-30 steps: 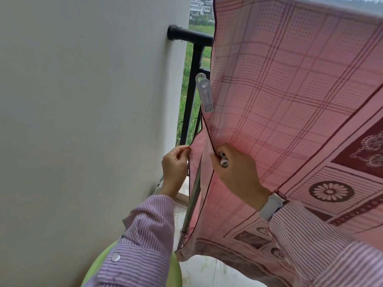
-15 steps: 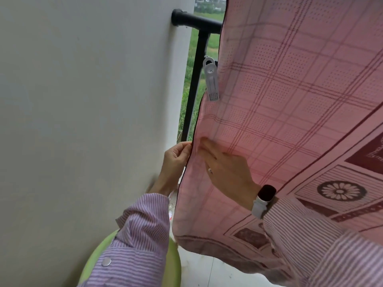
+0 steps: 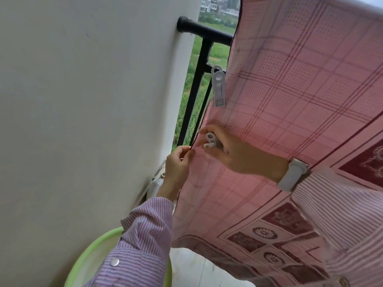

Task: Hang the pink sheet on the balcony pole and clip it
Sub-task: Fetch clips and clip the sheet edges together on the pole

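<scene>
Head view: green basin [image 3: 89, 251] contents hidden.

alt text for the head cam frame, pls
A person's right hand holds a white clip against the pink sheet while the left hand pinches its edge. Another white clip already sits higher up, by the black railing.

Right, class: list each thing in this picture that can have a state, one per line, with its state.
Sheet: draped over the pole, hanging down.
Upper clip: clamped on the sheet's left edge.
Second clip: held in the right hand, not yet on the sheet.
Left hand: pinching the sheet's edge.
Right hand: gripping the second clip.
Pole: fixed to the wall, partly covered by the sheet.
</scene>
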`<action>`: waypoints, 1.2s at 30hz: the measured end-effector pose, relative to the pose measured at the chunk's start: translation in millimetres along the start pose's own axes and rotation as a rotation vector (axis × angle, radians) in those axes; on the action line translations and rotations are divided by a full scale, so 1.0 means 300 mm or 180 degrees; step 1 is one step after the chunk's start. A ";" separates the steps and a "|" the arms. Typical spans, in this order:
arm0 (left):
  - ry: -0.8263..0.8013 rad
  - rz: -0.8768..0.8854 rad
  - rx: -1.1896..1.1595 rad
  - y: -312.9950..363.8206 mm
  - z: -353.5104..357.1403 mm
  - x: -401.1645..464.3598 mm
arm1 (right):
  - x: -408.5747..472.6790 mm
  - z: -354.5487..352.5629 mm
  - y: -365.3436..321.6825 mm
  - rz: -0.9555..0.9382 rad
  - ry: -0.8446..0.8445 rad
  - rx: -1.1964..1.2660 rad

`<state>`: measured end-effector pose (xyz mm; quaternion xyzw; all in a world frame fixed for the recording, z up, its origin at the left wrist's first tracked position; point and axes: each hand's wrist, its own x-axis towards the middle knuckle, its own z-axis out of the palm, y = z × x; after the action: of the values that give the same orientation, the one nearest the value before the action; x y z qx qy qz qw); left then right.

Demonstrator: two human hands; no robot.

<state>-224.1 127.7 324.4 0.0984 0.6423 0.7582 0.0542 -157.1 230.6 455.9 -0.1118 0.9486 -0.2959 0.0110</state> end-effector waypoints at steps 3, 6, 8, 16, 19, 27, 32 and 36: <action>0.0085 0.0120 0.0191 -0.007 -0.005 -0.007 | 0.062 -0.029 -0.081 -0.0158 -0.0220 -0.0802; 0.0168 0.0179 0.0275 -0.012 -0.006 -0.010 | 0.116 -0.024 -0.131 -0.0509 -0.0189 -0.1121; 0.0193 0.0244 0.0359 -0.011 -0.010 -0.010 | 0.151 -0.020 -0.142 -0.0537 -0.0170 -0.1040; 0.0254 0.0222 0.0459 0.012 -0.003 -0.008 | 0.207 -0.043 -0.124 -0.0486 -0.0395 -0.1980; 0.0217 0.0242 0.0490 0.003 -0.003 0.004 | 0.227 -0.053 -0.108 -0.0482 -0.0539 -0.2176; -0.0420 0.0181 0.0464 -0.002 0.040 -0.013 | 0.249 -0.027 -0.051 -0.0425 -0.0414 -0.2314; -0.0299 -0.0048 0.0219 -0.072 0.030 -0.043 | 0.252 -0.022 -0.034 -0.0452 -0.0496 -0.2331; -0.0009 0.0014 0.0615 -0.083 -0.005 -0.008 | 0.254 -0.011 -0.047 -0.0416 -0.0570 -0.2343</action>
<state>-223.2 130.0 299.6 0.1055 0.7122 0.6926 0.0437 -228.8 204.6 470.0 -0.1939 0.9775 0.0754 0.0341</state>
